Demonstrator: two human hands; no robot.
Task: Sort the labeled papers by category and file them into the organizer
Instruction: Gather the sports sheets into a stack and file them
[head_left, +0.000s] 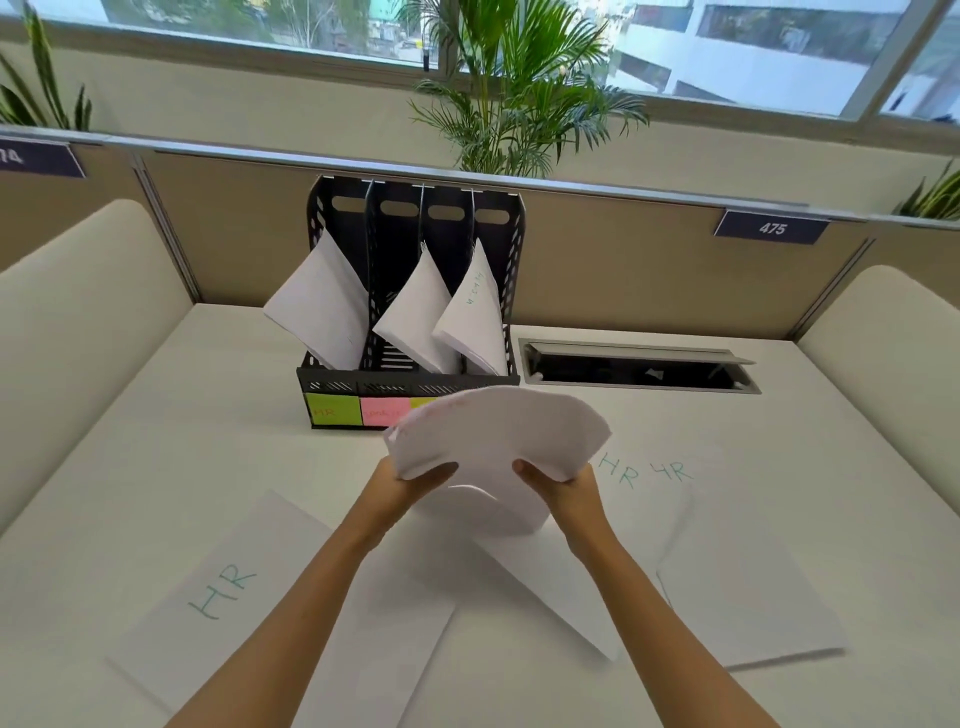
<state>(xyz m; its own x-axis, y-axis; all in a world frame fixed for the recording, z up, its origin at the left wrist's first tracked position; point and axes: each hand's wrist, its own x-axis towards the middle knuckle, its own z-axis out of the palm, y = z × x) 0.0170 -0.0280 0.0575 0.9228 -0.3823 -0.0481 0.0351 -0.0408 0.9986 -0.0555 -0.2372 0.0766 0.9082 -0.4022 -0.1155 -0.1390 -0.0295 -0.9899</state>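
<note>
Your left hand (410, 480) and right hand (556, 480) grip a sheaf of papers (493, 434); filing step, so lift it toward the organizer (332, 387) at twelve o'clock, matching its label.

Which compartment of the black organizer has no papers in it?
The second compartment from the left of the organizer; the other three each hold a leaning stack of white papers.

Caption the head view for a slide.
Both hands, left hand and right hand, hold a paper stack before the black organizer.
</note>
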